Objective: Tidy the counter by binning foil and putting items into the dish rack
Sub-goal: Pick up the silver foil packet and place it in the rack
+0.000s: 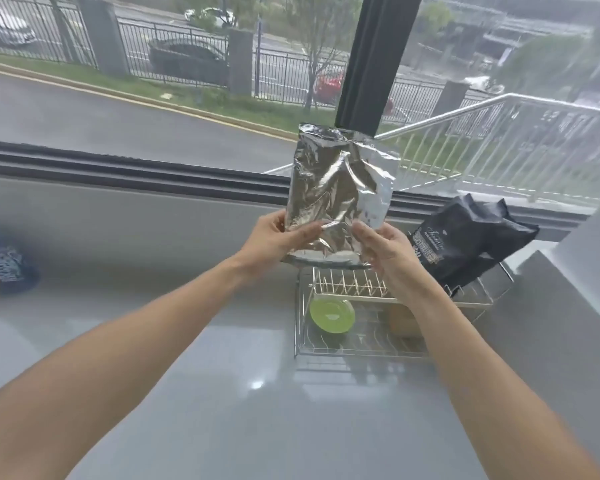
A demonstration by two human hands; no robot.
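Observation:
A crinkled silver foil bag (340, 188) stands upright in the air above the far end of the wire dish rack (303, 327). My left hand (278, 237) grips its lower left corner and my right hand (385, 247) grips its lower right corner. Inside the rack's lower tier lie a green round dish (332, 315) and a tan object (400, 322) partly hidden by my right forearm. A black snack bag (471, 244) leans on the rack's upper right end.
A blue snack packet (9, 268) lies at the counter's far left edge. The grey glossy counter (222, 393) stretches in front of me. A raised grey ledge (551, 306) borders the rack's right side, and a large window runs along the back.

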